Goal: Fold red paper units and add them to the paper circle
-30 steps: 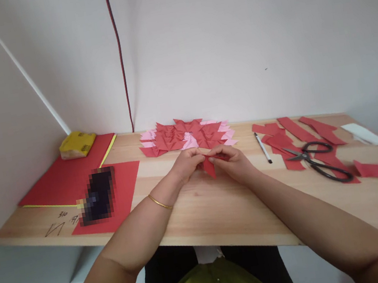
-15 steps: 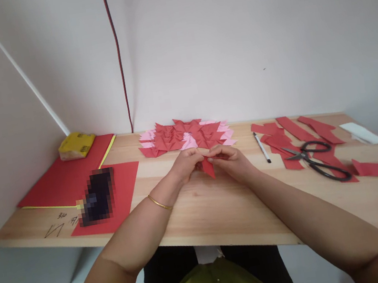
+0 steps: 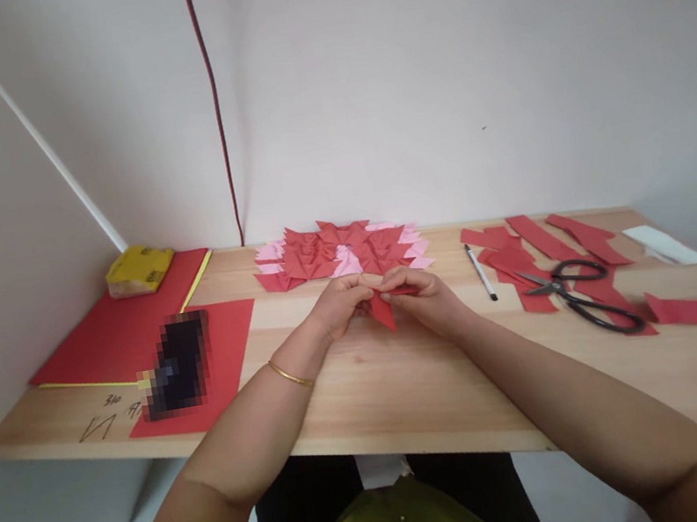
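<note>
Between my hands, above the middle of the wooden table, is a small folded piece of red paper [image 3: 383,313] with a pointed end hanging down. My left hand [image 3: 346,303] pinches its left side between thumb and fingers. On the other side my right hand [image 3: 419,292] grips it the same way, with a bit of red showing between thumb and forefinger. The fingers cover most of the folds. Just behind lies a cluster of folded red and pink paper pieces [image 3: 313,253] with pointed tips.
Black-handled scissors [image 3: 557,287] lie on red paper strips [image 3: 542,237] to the right, beside a white pen [image 3: 480,272]. On the left are red sheets [image 3: 229,343], a pixelated dark object [image 3: 179,365] and a yellow packet [image 3: 140,269]. A wall [image 3: 359,81] rises behind the table [image 3: 372,400].
The paper's hanging point looks slightly wider, and more red shows by my right thumb. Both hands stay in nearly the same place; the view has shifted a little.
</note>
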The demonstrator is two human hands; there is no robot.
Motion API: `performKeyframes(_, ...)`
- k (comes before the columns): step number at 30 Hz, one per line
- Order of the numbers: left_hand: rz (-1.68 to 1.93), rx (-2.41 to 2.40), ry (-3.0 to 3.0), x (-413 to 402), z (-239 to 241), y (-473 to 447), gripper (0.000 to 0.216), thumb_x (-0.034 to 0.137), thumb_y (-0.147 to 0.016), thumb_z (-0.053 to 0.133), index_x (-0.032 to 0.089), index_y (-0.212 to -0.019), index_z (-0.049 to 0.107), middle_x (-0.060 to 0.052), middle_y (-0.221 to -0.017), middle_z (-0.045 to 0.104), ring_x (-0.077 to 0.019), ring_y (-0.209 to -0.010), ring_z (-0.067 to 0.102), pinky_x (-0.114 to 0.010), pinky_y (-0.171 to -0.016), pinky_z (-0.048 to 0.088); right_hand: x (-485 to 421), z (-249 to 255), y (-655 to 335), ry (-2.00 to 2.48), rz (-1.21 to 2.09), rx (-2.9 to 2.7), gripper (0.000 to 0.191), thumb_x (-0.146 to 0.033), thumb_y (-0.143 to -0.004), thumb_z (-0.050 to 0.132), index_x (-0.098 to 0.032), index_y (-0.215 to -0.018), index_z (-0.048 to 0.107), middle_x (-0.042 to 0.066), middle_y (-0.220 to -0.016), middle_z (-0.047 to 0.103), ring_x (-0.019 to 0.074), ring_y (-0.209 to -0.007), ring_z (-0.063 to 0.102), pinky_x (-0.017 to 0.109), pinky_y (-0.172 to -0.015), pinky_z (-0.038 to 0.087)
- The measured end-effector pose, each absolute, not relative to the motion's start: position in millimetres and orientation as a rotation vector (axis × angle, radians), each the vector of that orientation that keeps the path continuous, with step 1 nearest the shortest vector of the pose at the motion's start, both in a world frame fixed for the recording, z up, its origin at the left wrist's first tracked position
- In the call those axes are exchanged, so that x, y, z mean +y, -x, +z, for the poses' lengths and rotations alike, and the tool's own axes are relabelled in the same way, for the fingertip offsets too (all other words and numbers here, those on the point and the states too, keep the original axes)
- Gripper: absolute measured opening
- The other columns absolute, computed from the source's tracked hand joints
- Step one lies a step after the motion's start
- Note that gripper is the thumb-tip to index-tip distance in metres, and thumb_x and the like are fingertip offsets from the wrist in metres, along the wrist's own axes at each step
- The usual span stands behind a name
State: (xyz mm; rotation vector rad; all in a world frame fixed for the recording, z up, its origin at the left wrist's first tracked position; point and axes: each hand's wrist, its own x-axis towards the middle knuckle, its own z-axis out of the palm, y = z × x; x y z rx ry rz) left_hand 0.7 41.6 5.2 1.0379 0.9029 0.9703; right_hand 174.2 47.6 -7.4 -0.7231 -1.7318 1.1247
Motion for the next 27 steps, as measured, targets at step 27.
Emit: performKeyframes(27,0.866,0.795,-1.071,44,6,14,0.021,0.028,-0.067,0.071,0.012,-0.068,0.057,-0.001,-0.058,0.061,-0.0112,-0.051,0.057,-0.024,-0.053,0.044,44,-4,-175,0.589,0.574,-2.012,0.011,-0.019,-0.082,0.059,-0.024,-0.090,0.065,0.005,-0.090,0.059,0.0156,-0.082,0.058,0.031,-0.070,0.049)
